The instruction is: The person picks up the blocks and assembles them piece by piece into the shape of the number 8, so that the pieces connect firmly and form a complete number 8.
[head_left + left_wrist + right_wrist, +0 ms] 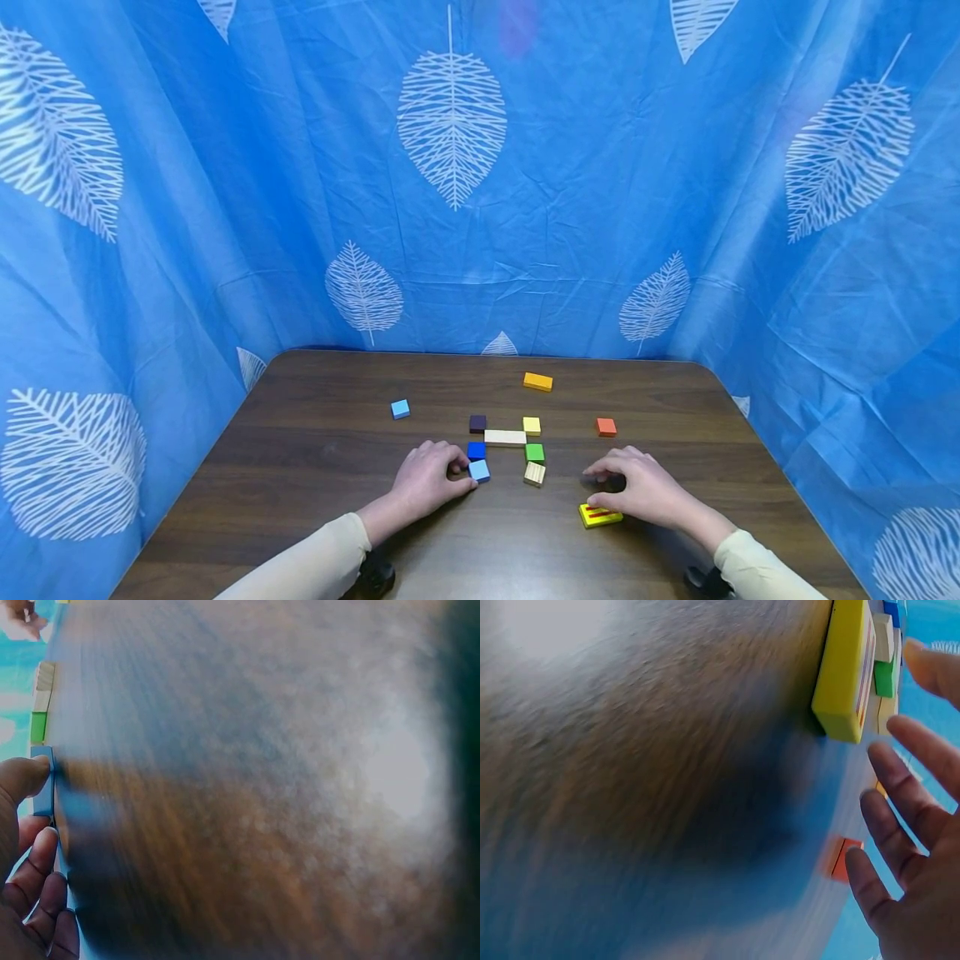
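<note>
My left hand [427, 477] pinches a light blue block [478, 472] between thumb and index finger, at the near left end of a group of small blocks. In the left wrist view the thumb lies on one end of that block [43, 780]. My right hand [637, 485] hovers with fingers spread, holding nothing, above a yellow block with red marks [600, 516]. The right wrist view shows the yellow block [844, 675] apart from the fingertips. A dark blue block [476, 451] sits just behind the light blue one.
The group also has a dark purple block [477, 423], a pale long block [505, 438], a light yellow block [532, 426], a green block [535, 452] and a striped wooden block [535, 474]. Farther out lie orange [537, 382], red [606, 427] and light blue [401, 409] blocks.
</note>
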A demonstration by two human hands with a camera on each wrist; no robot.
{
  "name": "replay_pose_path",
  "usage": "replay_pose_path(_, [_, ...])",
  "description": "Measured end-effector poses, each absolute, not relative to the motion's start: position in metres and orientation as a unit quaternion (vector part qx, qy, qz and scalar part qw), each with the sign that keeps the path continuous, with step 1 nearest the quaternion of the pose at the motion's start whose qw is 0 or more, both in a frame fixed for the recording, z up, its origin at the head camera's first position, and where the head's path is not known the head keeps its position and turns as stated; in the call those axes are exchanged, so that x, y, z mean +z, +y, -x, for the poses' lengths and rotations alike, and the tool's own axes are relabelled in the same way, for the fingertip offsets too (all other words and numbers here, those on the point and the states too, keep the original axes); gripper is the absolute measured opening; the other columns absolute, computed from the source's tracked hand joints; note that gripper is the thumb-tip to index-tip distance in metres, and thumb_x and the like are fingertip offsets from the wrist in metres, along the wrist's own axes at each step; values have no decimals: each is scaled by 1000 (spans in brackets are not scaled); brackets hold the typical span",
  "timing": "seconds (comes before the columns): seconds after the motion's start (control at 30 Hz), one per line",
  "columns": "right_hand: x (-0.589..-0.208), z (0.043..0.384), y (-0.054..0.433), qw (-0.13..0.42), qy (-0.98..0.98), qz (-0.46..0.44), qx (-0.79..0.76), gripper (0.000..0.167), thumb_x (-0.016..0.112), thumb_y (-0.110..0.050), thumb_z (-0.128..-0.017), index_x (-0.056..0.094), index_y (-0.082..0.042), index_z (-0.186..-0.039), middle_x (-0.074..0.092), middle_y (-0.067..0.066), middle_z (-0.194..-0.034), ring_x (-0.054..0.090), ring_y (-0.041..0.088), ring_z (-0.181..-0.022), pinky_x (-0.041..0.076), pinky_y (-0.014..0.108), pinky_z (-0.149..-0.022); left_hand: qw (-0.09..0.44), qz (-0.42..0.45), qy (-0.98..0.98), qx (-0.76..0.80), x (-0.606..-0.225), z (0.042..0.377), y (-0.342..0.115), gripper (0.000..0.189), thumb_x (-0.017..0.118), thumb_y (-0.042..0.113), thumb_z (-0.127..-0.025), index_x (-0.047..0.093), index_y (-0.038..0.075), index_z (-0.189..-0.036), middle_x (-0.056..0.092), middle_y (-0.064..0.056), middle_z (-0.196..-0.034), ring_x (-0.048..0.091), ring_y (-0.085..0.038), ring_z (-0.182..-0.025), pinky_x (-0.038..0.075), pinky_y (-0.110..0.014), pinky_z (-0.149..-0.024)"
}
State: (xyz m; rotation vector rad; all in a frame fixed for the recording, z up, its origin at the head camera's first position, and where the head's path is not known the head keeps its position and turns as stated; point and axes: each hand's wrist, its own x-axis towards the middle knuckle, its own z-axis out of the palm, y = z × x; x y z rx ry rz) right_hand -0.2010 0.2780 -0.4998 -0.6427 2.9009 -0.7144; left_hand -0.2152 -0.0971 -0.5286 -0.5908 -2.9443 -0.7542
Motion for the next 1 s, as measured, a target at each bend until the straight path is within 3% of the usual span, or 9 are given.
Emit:
replay_pose_path(0.23, [-501,194,292,61,933,236,-265,45,82,-58,-80,76,-32,-116,63,-16,-103,52,11,-97,46,35,-79,25,188,-952,-240,-529,215,-97,28,82,46,-85,73,21,-96,58,13,-83,47,-9,-80,41,-32,-74])
replay_pose_path(0.47, [-506,187,306,57,933,238,-263,41,84,-56,-78,75,-38,-114,60,-18,-107,48,12,-102,40,45,-83,23,190,-951,-241,-529,215,-97,28,82,45,-86,73,21,-97,57,13,-84,47,-9,-80,41,-32,-73])
replay_pose_path(0.6, [-510,184,315,45,934,233,-267,40,84,-55,-78,74,-41,-114,58,-17,-108,45,12,-99,38,42,-82,23,193,-951,-242,-530,215,-97,28,82,45,-86,73,20,-97,58,13,-84,47,-9,-80,41,-32,-74])
replay_pose_path(1.0, [-525,179,328,26,919,240,-312,34,84,-45,-83,75,-35,-114,59,-14,-105,45,10,-99,39,32,-78,25,193,-950,-244,-529,216,-97,28,82,45,-86,73,21,-96,57,13,-83,47,-9,-79,41,-33,-73])
